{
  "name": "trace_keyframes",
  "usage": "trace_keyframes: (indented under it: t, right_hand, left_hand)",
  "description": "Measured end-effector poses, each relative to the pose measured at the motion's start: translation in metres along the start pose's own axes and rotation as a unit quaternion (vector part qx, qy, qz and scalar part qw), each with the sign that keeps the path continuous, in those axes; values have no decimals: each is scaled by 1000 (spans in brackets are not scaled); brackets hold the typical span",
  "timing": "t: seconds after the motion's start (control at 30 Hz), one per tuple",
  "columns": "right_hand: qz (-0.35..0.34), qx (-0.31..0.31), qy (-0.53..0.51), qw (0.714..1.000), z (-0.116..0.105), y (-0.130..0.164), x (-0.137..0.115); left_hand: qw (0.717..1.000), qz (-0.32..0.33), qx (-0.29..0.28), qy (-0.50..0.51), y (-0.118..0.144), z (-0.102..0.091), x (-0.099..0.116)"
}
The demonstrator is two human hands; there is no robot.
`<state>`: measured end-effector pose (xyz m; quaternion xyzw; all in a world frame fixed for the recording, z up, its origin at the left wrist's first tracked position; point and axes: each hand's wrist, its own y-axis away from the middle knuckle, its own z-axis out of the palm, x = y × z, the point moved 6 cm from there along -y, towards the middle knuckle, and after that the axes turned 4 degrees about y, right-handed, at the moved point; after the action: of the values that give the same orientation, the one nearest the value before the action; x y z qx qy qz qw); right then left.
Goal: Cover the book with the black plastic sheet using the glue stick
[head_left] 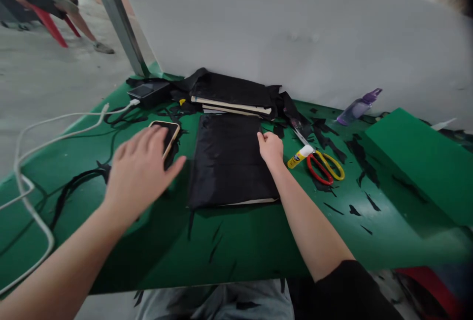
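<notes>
Black fabric already covers the front of the book point(231, 160) lying flat on the green table point(258, 246). Right hand point(271, 148) presses curled fingers on its right edge; left hand point(138, 172), fingers spread, hovers over the phone point(169, 131). Scissors point(325, 164) and glue stick point(300, 156) lie beside; trimming seems left.

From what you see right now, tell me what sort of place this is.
Probably a makeshift craft or bookbinding bench in a bare concrete space. A green table strewn with black scraps, scissors and a glue stick beside a black-covered book point that way.
</notes>
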<state>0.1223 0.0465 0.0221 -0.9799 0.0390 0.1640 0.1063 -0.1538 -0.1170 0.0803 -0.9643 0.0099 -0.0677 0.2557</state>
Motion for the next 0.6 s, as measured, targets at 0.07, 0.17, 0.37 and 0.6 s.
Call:
trace_keyframes:
  t: [0.07, 0.17, 0.37, 0.6]
  right_hand:
    - [-1, -2, -5, 1000, 0, 0, 1]
    - [-2, -7, -9, 1000, 1, -1, 1]
    - [-4, -9, -16, 1000, 2, -2, 2]
    - [-1, -10, -24, 1000, 2, -2, 3]
  left_hand:
    - [996, -86, -27, -29, -1, 12, -39]
    - [977, -144, -157, -11, -1, 36, -65]
    - [959, -173, -223, -16, -11, 44, -64]
    - [947, -222, -227, -46, -13, 48, -73]
